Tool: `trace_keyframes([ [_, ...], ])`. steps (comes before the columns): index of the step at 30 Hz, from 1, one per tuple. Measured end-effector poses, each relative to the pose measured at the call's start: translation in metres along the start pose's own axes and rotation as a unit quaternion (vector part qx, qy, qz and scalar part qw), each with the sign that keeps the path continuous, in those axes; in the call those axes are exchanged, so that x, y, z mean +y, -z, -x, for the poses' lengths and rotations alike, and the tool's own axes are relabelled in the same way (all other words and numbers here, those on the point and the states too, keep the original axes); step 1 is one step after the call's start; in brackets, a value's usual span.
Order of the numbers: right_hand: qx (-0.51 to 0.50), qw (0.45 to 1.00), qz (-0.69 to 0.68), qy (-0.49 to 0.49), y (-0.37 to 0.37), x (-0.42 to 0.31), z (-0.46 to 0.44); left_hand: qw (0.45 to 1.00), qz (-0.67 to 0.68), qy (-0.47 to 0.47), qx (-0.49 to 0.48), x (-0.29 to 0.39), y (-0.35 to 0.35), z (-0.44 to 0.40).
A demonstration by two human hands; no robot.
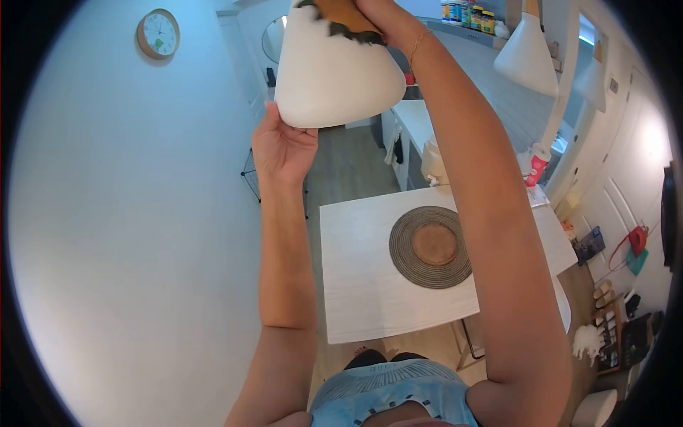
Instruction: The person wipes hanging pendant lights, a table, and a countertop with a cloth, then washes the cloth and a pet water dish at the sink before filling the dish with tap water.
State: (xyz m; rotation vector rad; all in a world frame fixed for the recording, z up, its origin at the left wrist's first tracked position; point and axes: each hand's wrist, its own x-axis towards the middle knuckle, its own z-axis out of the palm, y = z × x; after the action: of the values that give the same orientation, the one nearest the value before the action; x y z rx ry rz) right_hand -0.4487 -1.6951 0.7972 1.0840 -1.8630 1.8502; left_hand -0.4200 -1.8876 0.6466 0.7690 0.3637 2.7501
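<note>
A white cone-shaped pendant lamp (338,78) hangs high in front of me, its upper end cut off by the top of the view. My left hand (286,146) grips its lower left rim, thumb outside and fingers partly hidden under the edge. Against the upper right of the shade, my right hand (388,21) holds a mustard-brown cloth (348,18) with a dark, ragged-looking trim. Some of the right fingers are out of view or behind the cloth.
Below stands a white table (363,299) with a round woven placemat (409,267). A second white pendant lamp (526,60) hangs at the right. A wall clock (158,34) is at the upper left. Bottles (469,16) line a shelf, and a shoe rack (610,334) stands lower right.
</note>
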Motion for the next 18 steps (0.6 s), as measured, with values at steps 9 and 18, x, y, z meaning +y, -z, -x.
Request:
trace_keyframes([
  [9, 0.121, 0.981, -0.016, 0.149, 0.017, 0.083, 0.084, 1.000, 0.004, -0.009, -0.019, 0.002, -0.010, -0.001],
  [18, 0.148, 0.967, -0.039, 0.204, 0.006, 0.051, 0.128, 0.998, -0.003, -0.018, -0.065, -0.018, -0.025, 0.021],
])
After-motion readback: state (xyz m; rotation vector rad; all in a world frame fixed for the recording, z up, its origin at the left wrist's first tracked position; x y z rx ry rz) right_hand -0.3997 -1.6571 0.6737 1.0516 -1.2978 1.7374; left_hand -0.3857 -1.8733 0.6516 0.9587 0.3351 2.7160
